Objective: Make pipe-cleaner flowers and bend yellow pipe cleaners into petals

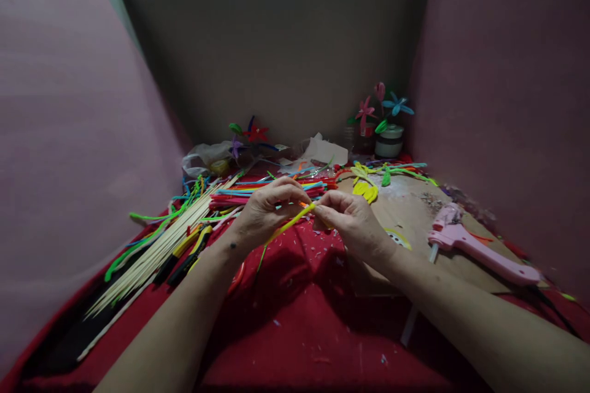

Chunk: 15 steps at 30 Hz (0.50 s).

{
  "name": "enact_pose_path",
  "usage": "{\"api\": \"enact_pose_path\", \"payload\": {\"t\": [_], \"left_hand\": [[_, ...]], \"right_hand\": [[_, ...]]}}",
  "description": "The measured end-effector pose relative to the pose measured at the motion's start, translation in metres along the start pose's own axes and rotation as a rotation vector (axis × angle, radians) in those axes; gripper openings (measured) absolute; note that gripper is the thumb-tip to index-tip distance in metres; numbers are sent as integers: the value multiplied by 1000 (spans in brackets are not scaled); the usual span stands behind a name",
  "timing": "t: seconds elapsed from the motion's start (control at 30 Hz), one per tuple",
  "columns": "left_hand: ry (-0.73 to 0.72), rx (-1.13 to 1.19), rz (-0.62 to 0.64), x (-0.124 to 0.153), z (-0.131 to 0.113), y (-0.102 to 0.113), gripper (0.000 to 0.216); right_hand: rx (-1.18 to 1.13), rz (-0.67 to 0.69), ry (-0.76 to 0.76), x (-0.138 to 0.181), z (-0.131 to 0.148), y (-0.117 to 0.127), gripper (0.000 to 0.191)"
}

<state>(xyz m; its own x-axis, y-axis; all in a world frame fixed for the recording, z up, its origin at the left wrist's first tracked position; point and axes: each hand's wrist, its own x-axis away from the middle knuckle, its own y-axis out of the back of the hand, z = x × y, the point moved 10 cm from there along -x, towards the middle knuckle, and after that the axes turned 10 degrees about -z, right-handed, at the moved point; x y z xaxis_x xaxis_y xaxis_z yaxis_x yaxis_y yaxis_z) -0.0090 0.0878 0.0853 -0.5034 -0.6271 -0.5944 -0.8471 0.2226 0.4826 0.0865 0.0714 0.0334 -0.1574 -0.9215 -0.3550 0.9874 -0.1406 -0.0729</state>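
Note:
A yellow pipe cleaner (pixel 291 223) runs slantwise between my hands above the red cloth. My left hand (pixel 275 206) pinches it, fingers closed. The fingertips of my right hand (pixel 348 216) are pressed together on its upper end, close to my left fingertips. Its lower end hangs down past my left hand. Just behind my hands lies a bundle of coloured pipe cleaners (pixel 230 198), partly covered by my left hand. Yellow looped pipe-cleaner pieces (pixel 365 190) rest on the brown board beyond my right hand.
Wooden sticks (pixel 170 239) and yellow-black pliers (pixel 190 255) lie at the left. A pink glue gun (pixel 483 252) rests on the brown board (pixel 410 209) at the right, its glue stick poking out. Pipe-cleaner flowers (pixel 397 104) and a jar (pixel 389 142) stand at the back by the walls.

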Motion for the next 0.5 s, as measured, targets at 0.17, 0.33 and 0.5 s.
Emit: {"api": "enact_pose_path", "payload": {"t": [0.17,0.33,0.5], "left_hand": [[150,72,18,2,15,-5,15],[527,339,123,18,48,-32,24],[566,399,89,18,55,-35,25]], "right_hand": [[132,17,84,5,9,-3,15],[621,-50,627,23,42,-11,16],[574,-56,498,15,27,-7,15]]}}
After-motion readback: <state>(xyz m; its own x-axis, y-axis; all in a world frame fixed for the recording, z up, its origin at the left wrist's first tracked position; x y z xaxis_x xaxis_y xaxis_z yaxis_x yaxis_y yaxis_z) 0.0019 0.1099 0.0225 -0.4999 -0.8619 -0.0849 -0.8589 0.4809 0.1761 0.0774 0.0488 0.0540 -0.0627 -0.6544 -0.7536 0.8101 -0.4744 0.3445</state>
